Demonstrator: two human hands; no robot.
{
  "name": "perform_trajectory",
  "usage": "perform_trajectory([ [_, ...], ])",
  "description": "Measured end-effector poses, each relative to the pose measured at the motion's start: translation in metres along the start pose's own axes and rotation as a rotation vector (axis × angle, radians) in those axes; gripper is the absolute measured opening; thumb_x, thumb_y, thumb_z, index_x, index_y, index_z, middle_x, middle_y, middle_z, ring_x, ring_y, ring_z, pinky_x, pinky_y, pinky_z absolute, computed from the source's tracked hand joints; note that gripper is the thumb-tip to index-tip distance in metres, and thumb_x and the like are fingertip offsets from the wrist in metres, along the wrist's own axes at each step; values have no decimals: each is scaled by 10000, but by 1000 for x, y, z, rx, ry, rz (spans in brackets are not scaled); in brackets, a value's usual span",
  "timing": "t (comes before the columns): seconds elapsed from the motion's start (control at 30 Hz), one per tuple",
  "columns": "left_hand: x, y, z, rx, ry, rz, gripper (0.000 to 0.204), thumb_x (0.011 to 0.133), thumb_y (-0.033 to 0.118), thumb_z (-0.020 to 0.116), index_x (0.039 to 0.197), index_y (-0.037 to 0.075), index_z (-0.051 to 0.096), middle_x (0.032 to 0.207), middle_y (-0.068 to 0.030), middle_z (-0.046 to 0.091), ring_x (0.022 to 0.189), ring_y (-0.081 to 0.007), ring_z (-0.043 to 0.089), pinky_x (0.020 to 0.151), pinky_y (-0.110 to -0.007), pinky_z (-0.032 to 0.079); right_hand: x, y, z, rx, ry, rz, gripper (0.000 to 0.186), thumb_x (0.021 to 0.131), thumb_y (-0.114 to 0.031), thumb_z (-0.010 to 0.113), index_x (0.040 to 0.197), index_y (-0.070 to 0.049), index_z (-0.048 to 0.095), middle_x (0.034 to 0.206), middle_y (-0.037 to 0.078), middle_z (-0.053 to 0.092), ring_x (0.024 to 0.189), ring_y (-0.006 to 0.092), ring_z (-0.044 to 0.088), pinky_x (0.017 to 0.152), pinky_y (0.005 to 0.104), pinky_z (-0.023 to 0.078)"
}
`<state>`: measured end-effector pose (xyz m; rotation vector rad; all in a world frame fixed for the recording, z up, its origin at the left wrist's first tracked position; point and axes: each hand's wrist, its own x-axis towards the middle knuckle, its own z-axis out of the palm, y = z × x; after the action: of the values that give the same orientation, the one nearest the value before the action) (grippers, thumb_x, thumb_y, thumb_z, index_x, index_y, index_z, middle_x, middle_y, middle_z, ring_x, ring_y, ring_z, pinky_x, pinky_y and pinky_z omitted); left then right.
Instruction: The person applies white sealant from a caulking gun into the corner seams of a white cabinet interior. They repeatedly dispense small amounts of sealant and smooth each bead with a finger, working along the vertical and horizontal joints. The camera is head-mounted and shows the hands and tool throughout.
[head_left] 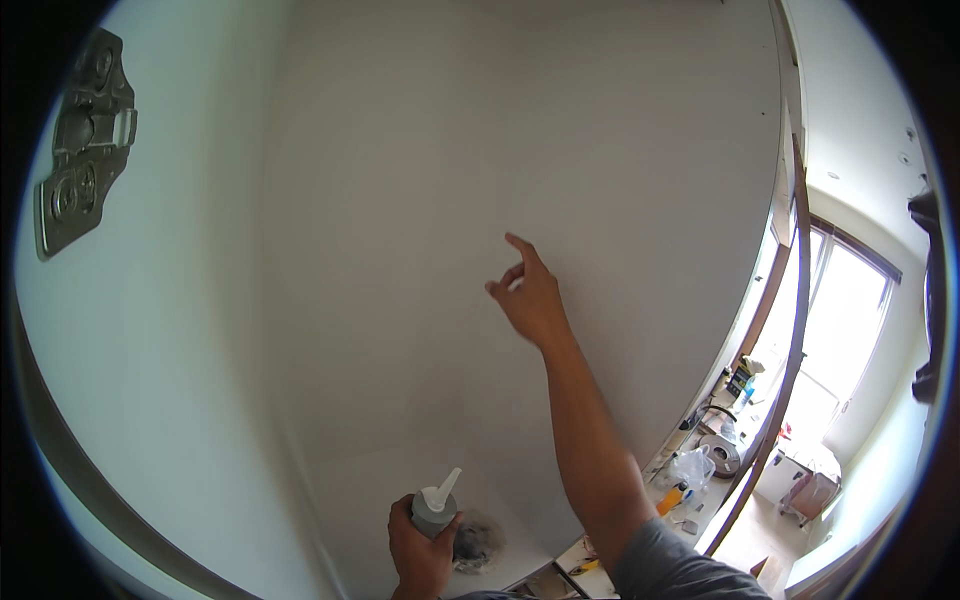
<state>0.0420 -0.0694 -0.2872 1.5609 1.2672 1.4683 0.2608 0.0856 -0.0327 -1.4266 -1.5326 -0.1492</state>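
Observation:
My left hand (422, 560) is closed around a grey sealant cartridge (436, 518) with a white angled nozzle, low in the view. The nozzle leans up and to the right. My right hand (532, 298) reaches up in front of a pale panel (420, 250), with nothing in it. Its index finger stretches out, the thumb stands apart and the other fingers are partly curled. Whether the fingertip touches the panel I cannot tell. Just right of the cartridge, a dark round hole or patch (480, 543) shows in the pale surface.
A metal hinge plate (88, 145) is fixed to the left side wall. Beyond the panel's right edge lie a roll of tape (720, 456), a clear plastic bag (690, 468) and an orange bottle (672, 499). A bright window (830, 320) stands farther right.

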Motion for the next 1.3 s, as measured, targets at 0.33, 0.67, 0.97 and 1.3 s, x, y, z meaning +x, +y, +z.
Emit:
perform_trajectory([
  [0.33,6,-24,4,-2,8,62,597,812,187,921,1231,-6,542,1091,-192,666,1013,-359,676,893,-440,529,163,8,-3,-572,-212,56,901,830,-128,748,1626,-60,331,1407,305,607,1295,432,609,1075,468,541],
  [0.67,3,-24,2,161,6,29,585,850,268,872,1301,22,592,1194,-221,671,1089,-445,646,933,-505,517,194,10,24,-768,-197,56,663,920,-45,520,1572,0,412,1349,273,654,1241,407,655,1028,469,564],
  [0.97,5,-24,1,115,-24,50,583,828,255,894,1278,13,613,1174,-218,680,1084,-442,651,934,-504,521,180,17,49,-946,-118,-64,790,924,-103,615,1579,157,257,1126,250,739,1013,345,746,838,406,613],
  [1.3,3,-26,3,113,-40,9,573,841,237,887,1280,1,605,1186,-222,670,1106,-429,642,947,-492,514,186,39,92,-930,-107,53,890,976,-155,640,1591,185,95,985,190,762,838,268,757,666,363,595],
])
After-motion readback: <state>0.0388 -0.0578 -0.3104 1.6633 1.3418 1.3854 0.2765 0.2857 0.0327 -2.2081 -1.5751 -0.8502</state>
